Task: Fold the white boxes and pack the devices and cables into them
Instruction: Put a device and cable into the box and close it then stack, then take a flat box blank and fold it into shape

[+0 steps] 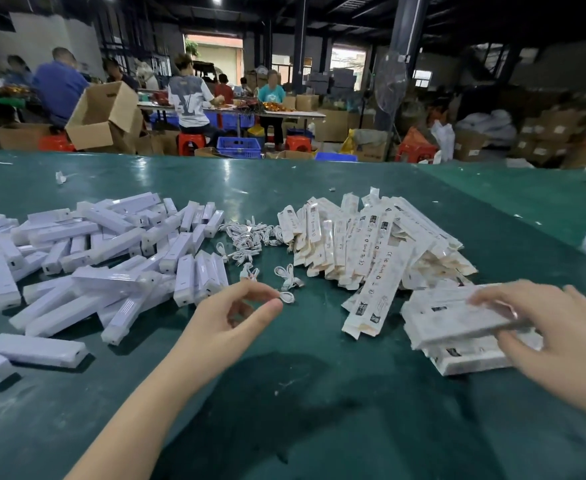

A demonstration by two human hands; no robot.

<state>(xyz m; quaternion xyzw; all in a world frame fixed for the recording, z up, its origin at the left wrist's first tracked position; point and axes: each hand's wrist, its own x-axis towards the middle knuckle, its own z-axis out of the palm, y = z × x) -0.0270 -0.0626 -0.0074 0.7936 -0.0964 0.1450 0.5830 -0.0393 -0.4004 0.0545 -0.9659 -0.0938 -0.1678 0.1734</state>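
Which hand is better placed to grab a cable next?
Left. The left hand already has its fingertips at a loose cable, while the right hand grips a box off to the side.

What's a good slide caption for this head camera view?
Left hand pinching a cable, right hand gripping a flat box.

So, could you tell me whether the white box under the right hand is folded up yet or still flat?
Still flat: the right hand holds a thin, unfolded box on a stack of flat blanks.
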